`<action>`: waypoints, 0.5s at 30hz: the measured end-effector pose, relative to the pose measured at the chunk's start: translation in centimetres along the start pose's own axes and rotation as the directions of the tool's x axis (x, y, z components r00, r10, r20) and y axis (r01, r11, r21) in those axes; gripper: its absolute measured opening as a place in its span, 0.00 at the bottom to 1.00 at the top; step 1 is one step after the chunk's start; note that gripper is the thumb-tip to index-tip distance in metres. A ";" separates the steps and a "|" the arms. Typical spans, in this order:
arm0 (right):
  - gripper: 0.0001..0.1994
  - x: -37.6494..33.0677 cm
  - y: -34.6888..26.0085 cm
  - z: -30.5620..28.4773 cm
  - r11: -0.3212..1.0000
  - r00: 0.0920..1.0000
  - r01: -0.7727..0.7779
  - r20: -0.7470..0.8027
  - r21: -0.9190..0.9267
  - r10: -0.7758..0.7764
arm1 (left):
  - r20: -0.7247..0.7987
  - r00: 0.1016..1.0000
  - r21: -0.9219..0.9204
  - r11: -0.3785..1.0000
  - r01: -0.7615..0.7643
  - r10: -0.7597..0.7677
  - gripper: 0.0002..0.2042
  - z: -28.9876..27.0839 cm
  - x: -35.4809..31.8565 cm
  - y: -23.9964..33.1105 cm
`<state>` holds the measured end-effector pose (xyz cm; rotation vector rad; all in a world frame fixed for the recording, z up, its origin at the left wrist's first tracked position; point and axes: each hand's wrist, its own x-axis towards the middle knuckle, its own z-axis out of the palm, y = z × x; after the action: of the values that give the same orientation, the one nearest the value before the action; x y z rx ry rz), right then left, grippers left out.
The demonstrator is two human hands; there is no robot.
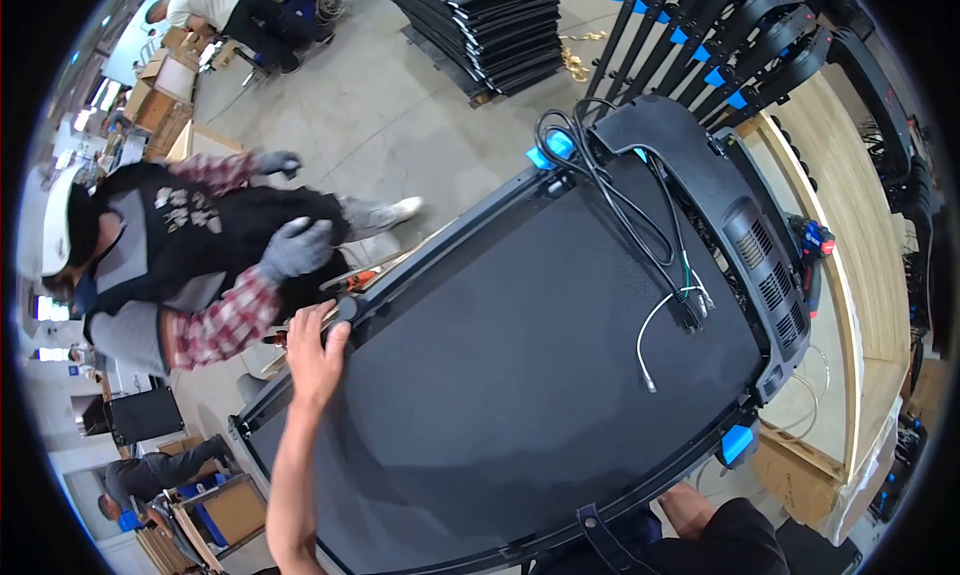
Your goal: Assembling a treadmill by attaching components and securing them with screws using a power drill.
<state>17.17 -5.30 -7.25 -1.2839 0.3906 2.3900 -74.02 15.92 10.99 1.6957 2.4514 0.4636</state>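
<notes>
A treadmill base with a wide black running belt (500, 355) lies in front of me. My left hand (313, 350) reaches across to its far side rail, fingers stretched and thumb apart, beside a round black cap (347, 308). On the right, my bare forearm (688, 508) goes down at the near edge; the deck hides my right hand. Black cables (640, 230) and a thin white wire (645, 347) lie loose on the belt by the black motor cover (690, 160). Bright blue parts (737, 443) sit at the rail ends.
Across the deck stands a person in grey gloves (298, 248) and a checked shirt. A red and blue power drill (815, 247) rests beyond the motor cover, near a wooden frame (850, 355). Stacked black panels (500, 35) and upright treadmill posts (690, 45) stand behind. Others work farther left.
</notes>
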 end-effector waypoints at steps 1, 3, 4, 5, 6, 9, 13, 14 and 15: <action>0.23 0.5 1.4 -0.3 1.000 1.000 0.003 0.001 -0.019 -0.003 | -0.142 0.988 0.039 0.997 -0.061 0.066 0.20 0.5 -1.2 1.5; 0.23 3.3 3.7 0.8 0.998 1.000 0.017 -0.001 -0.058 -0.017 | -0.200 0.976 0.119 0.991 -0.058 0.081 0.21 1.6 -5.5 3.4; 0.23 5.3 3.5 2.4 0.997 1.000 0.025 0.006 -0.071 -0.025 | -0.191 0.978 0.078 0.995 -0.065 0.079 0.22 1.7 -8.1 4.8; 0.23 7.5 3.0 4.6 0.996 0.999 0.034 0.013 -0.085 -0.033 | -0.153 0.986 0.030 0.998 -0.061 0.065 0.23 2.2 -11.5 5.9; 0.23 10.3 2.2 9.1 0.993 1.000 0.021 0.023 -0.117 -0.018 | -0.142 0.990 0.068 0.998 -0.002 0.012 0.23 1.7 -15.7 6.7; 0.22 16.7 -2.1 24.0 0.976 0.998 0.047 0.046 -0.212 -0.038 | -0.072 0.985 0.011 0.987 0.161 -0.159 0.24 1.3 -25.7 10.5; 0.22 18.9 -5.3 27.7 0.920 0.992 0.080 0.118 -0.383 -0.037 | -0.082 0.930 -0.007 0.933 0.359 -0.358 0.25 2.1 -35.9 14.4; 0.22 19.0 -6.5 27.0 0.896 0.989 0.087 0.144 -0.436 -0.026 | -0.090 0.921 -0.018 0.926 0.378 -0.378 0.25 2.1 -37.4 15.4; 0.22 18.8 -7.0 25.5 0.868 0.986 0.098 0.166 -0.487 -0.018 | -0.095 0.913 -0.036 0.918 0.395 -0.397 0.25 2.2 -38.5 16.5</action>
<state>-7.54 15.61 -9.70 -1.2633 -0.3321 2.6099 -44.73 -14.09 11.44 1.1422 2.7572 0.5213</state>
